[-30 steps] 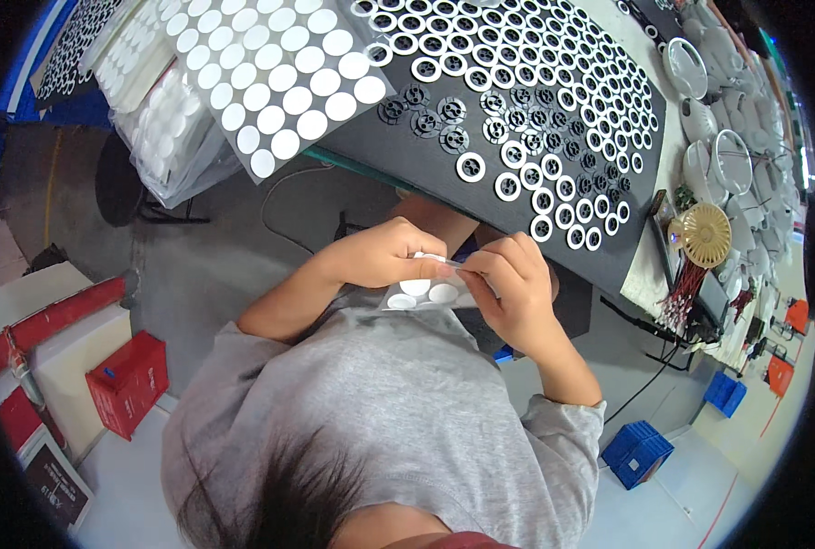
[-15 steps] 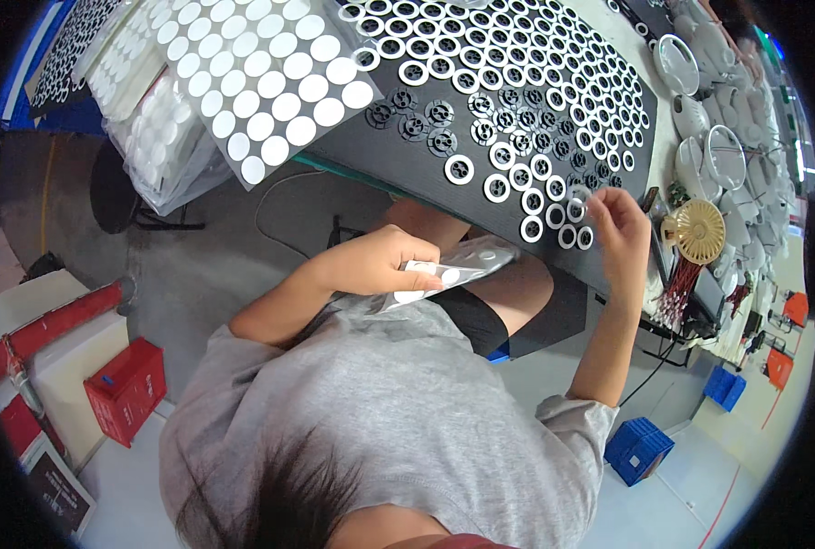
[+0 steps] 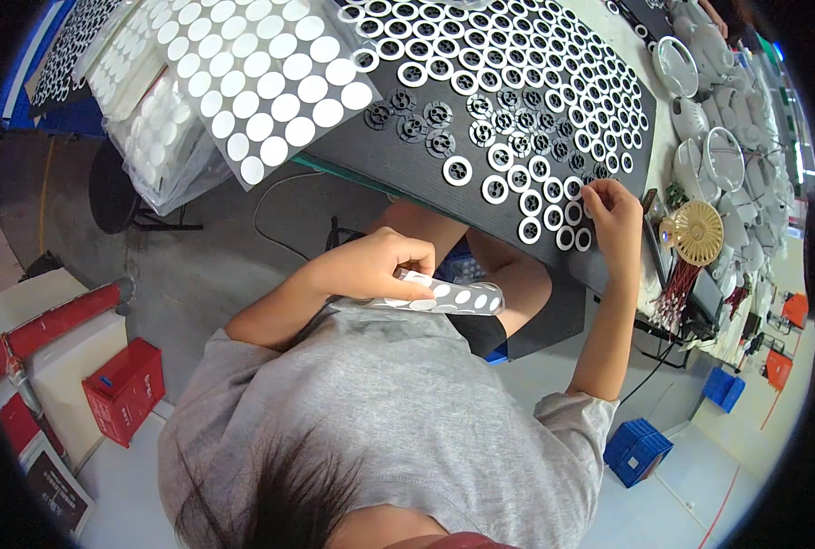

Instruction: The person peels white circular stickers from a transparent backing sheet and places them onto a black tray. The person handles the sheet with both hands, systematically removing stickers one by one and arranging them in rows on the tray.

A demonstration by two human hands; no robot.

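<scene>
My left hand point(image 3: 385, 263) is closed on a curled sheet of white round stickers point(image 3: 467, 298), holding it over my lap. The sheet's dark backing shows between the stickers. On the table's near right part, my right hand point(image 3: 616, 224) has its fingers bent and drawn together. Its fingertips touch down beside a black round part with a white ring point(image 3: 573, 188); what they hold, if anything, is hidden. Many such ringed parts point(image 3: 494, 189) lie in rows around it. Several bare black round parts point(image 3: 439, 143) without white rings lie farther left.
A large sheet of white round stickers point(image 3: 273, 153) overhangs the table's left edge, above bagged sheets point(image 3: 160, 137). On the right are a gold fan-shaped thing point(image 3: 698, 233) with red strands and piled white plastic housings point(image 3: 723, 160). A red crate point(image 3: 124, 389) and blue crates point(image 3: 638, 451) stand on the floor.
The sticker sheet in my left hand has swung down toward me and curled. A white ring seen at my right fingertips now lies flat on a black part; that hand has shifted slightly.
</scene>
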